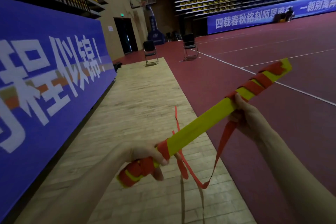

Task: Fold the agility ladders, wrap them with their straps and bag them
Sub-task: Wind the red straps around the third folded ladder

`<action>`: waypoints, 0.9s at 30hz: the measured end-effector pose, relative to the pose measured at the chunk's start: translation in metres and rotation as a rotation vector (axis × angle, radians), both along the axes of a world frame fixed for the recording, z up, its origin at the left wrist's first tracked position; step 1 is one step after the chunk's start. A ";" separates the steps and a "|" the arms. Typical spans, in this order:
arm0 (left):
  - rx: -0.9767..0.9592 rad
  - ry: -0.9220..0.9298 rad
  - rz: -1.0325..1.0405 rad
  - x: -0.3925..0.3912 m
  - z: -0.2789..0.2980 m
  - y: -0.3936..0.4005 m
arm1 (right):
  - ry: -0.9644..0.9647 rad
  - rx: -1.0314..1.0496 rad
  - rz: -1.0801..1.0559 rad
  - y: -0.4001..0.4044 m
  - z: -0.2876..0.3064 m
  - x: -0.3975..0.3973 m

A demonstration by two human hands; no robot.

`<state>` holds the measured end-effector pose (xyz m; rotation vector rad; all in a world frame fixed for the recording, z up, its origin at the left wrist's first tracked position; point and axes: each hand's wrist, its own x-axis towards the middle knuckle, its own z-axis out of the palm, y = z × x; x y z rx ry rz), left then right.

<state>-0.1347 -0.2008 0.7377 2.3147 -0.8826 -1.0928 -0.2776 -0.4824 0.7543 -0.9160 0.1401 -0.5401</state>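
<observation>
A folded agility ladder [201, 123], a bundle of yellow rungs, is held slanting in the air from lower left to upper right. Red strap is wound round both of its ends. My left hand [145, 154] grips the near, lower end over the red windings. My right hand [243, 114] holds the bundle past its middle and pinches a loose red strap [221, 149], which hangs down in a loop below the bundle. More loose red strap ends [182, 165] dangle near my left hand. No bag is in view.
A long blue banner wall [45, 78] runs along the left. I stand over a strip of light wooden floor [138, 114] beside a dark red court [254, 56] with white lines. Two black folding chairs [151, 52] stand farther ahead, near a basketball hoop base [156, 34].
</observation>
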 end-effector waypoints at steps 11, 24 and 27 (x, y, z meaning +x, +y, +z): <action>-0.218 -0.018 0.182 -0.036 0.026 -0.009 | 0.567 -0.541 -0.199 -0.001 -0.002 -0.008; -0.255 -0.070 0.008 -0.045 0.036 -0.020 | 0.195 -0.048 -0.065 0.011 -0.006 0.008; -0.350 -0.165 0.048 -0.042 0.031 -0.022 | 0.331 -0.228 -0.031 0.018 -0.001 0.006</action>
